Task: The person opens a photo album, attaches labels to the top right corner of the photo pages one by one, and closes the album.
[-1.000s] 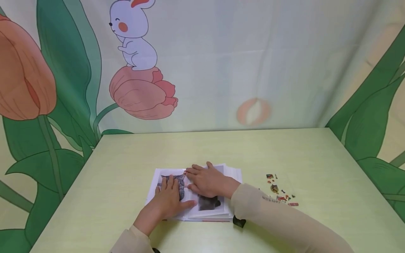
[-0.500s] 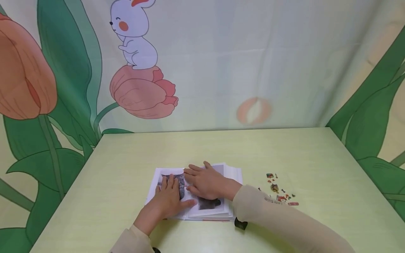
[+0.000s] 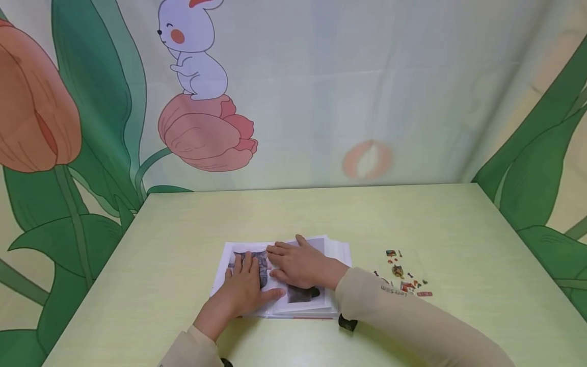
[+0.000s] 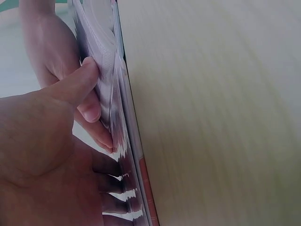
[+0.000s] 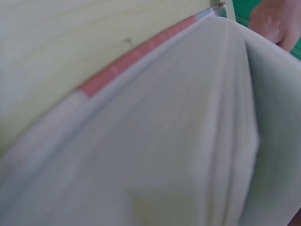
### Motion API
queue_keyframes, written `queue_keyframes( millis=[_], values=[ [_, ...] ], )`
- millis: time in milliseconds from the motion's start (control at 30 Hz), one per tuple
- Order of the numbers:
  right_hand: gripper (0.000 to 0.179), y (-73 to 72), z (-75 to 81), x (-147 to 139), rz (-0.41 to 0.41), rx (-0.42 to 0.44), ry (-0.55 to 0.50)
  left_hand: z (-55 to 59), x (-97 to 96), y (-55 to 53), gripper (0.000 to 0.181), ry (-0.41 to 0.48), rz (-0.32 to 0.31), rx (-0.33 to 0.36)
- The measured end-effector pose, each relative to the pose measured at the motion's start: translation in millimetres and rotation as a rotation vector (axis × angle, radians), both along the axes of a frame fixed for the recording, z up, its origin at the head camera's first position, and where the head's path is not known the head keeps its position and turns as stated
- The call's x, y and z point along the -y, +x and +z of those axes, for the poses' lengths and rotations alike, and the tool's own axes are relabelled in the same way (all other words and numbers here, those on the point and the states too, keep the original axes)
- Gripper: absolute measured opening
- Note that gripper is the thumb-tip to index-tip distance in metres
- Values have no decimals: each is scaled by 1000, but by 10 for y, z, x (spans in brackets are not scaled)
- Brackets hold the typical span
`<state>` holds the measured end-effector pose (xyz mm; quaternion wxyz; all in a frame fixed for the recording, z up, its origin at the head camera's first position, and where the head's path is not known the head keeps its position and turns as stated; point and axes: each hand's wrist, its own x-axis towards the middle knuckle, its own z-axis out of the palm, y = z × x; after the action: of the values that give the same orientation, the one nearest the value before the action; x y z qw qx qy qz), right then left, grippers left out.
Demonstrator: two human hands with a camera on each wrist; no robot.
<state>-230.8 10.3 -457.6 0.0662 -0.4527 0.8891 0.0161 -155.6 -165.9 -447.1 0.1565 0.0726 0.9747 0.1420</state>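
Observation:
An open photo album (image 3: 339, 252) lies on the table, with a grey striped cat picture (image 3: 263, 265) on its left page and a dark animal picture (image 3: 300, 294) on the right. My left hand (image 3: 245, 288) rests on the cat picture, fingers spread and thumb reaching toward the fold. Flat across the upper right page is my right hand (image 3: 300, 262), its fingertips at the fold. From the left wrist view, both hands lie along the album's top. The right wrist view shows fanned page edges (image 5: 230, 141) and part of the left hand (image 5: 277, 21).
A see-through sheet of small colourful stickers (image 3: 398, 271) lies right of the album, partly behind the right sleeve (image 3: 390, 306). A black wrist camera (image 3: 347, 323) hangs under that sleeve. Behind the table (image 3: 183, 224) hangs a curtain (image 3: 298, 102) printed with a rabbit and tulips.
My right hand has shifted slightly left over the fold, and a small red spot seen at its fingertips a second ago no longer shows. The left hand has stayed in place.

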Motion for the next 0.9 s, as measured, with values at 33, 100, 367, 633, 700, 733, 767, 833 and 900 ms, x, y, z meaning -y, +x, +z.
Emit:
queue_keyframes(
  millis=[33, 100, 367, 633, 700, 733, 767, 833, 900],
  values=[
    [58, -5, -6, 1, -4, -4, -2, 3, -2, 0, 110, -3, 0, 0],
    [58, -15, -13, -1, -16, -5, -4, 7, -6, 1, 110, -3, 1, 3],
    [59, -78, -1, -33, -88, 15, -1, 11, -28, 2, 111, -3, 12, 1],
    [60, -101, -12, -82, -87, 26, -54, 9, -3, -8, 109, 29, -7, -10],
    [59, -81, -7, -87, -58, 22, -75, 3, 13, -14, 109, 33, -12, -8],
    [58, -70, -6, -87, -39, 23, -85, 2, 22, -16, 108, 36, -12, -3],
    [58, -59, -5, -85, -18, 23, -95, -2, 32, -20, 108, 40, -11, -1],
    [56, -35, -1, -80, 19, 24, -102, -4, 49, -24, 108, 48, -11, 4],
    [56, -17, -6, -75, 39, 26, -97, 2, 63, -24, 108, 62, -11, 10]
  ],
)
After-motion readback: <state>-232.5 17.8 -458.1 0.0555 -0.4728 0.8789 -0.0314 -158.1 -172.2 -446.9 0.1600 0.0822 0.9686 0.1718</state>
